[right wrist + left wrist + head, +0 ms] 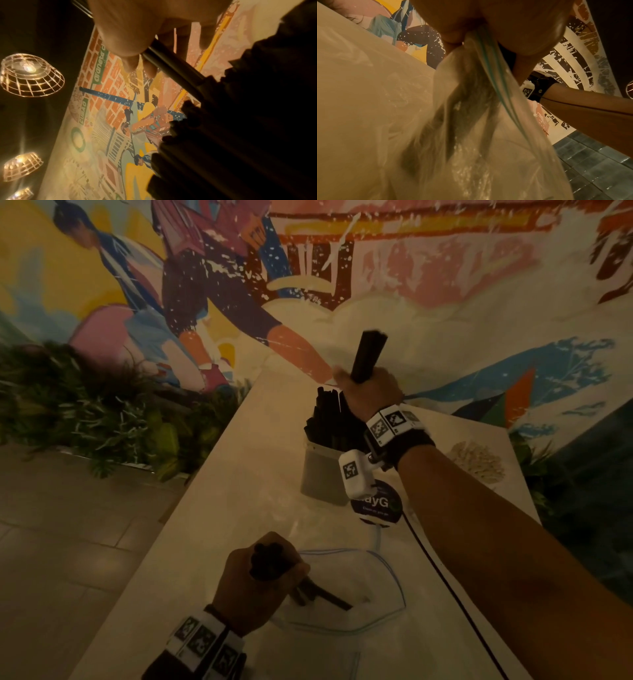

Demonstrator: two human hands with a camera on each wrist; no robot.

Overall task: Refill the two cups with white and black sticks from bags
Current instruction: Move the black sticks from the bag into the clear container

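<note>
On the pale counter stands a grey cup (320,474) packed with black sticks (325,419). My right hand (368,390) grips an upright bundle of black sticks (369,354) just above the cup; in the right wrist view that held bundle (173,65) crosses under the fingers. Near me, my left hand (260,580) holds a bunch of black sticks (267,559) whose lower ends lie in a clear zip bag (376,604). The left wrist view shows the bag (471,121) gathered in that hand, the sticks blurred inside. No white sticks or second cup show.
A round dark sticker or coaster (376,506) lies beside the cup, with a black cable (445,577) running along the counter towards me. The counter's left edge (191,498) drops to a tiled floor with plants (85,405). A painted mural wall stands behind.
</note>
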